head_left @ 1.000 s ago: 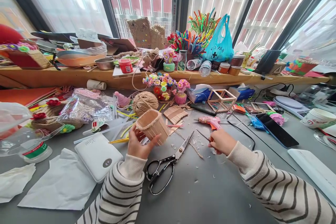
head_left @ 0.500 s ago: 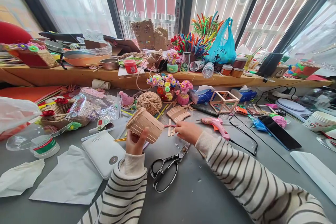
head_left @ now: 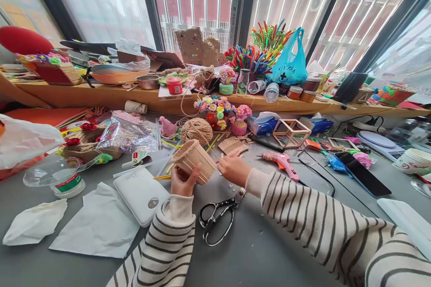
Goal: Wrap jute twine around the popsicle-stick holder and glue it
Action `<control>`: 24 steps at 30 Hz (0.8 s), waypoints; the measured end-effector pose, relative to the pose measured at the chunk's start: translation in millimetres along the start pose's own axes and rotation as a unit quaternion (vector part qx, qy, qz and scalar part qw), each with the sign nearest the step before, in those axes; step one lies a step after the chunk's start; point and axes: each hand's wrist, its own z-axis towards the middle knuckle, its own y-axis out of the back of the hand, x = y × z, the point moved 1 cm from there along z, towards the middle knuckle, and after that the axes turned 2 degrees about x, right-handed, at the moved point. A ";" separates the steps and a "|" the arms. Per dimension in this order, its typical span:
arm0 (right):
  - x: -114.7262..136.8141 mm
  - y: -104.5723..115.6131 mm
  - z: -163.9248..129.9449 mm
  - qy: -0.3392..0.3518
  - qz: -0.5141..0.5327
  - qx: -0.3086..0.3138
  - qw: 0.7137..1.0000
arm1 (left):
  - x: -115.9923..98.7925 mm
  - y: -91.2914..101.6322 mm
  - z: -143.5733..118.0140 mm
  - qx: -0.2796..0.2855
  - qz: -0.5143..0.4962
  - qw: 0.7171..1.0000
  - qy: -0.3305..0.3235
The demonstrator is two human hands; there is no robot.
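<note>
Head view, looking down over a crowded grey counter (head_left: 269,251): a person in a striped sweater holds a small craft-stick cup (head_left: 194,160) in the left hand (head_left: 182,181), fingers wrapped around its lower wall, thumb pressed to the near side. The cup is tilted, its long axis leaning up and to the left, with its twine-bound rim turned away from the wearer. The right hand (head_left: 235,169) sits just beside the cup on its right, fingers curled inward toward the cup; whether they pinch anything cannot be told. The loose craft sticks (head_left: 232,145) lie just beyond the right hand, toward the window, making that hand the nearer of the two to them.

The cup is built of pale, flat wooden slats set edge to edge. A ball of coarse jute twine (head_left: 197,130) rests behind it. Black-handled scissors (head_left: 218,214) lie blades-up below the right wrist, and a pink glue gun (head_left: 281,161) lies to the right with its cord trailing. A smooth white power bank (head_left: 141,194) sits beside the left sleeve, near crumpled white paper (head_left: 96,226).
</note>
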 end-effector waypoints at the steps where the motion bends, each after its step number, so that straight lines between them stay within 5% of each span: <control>1: -2.8 4.8 -3.4 -0.015 0.012 -0.015 1.000 | 0.6 -0.4 0.0 0.005 0.001 1.000 0.001; 5: -16.4 28.1 -27.0 -0.071 0.078 -0.078 0.991 | 3.5 -4.6 -3.3 0.037 0.003 0.999 0.006; 10: -36.1 50.9 -57.1 -0.120 0.155 -0.139 0.971 | 13.5 -10.0 -12.2 0.158 0.086 0.984 0.004; 13: -46.9 62.1 -67.0 -0.130 0.270 -0.212 0.930 | 21.0 -10.3 -16.4 0.230 0.147 0.961 -0.028; 20: -36.6 89.8 -46.7 -0.130 0.389 -0.388 0.826 | 23.5 -9.2 -19.1 0.279 0.171 0.944 -0.039; 24: -16.1 87.6 -29.8 -0.081 0.379 -0.375 0.842 | 18.1 -10.9 -22.6 0.288 0.155 0.944 -0.050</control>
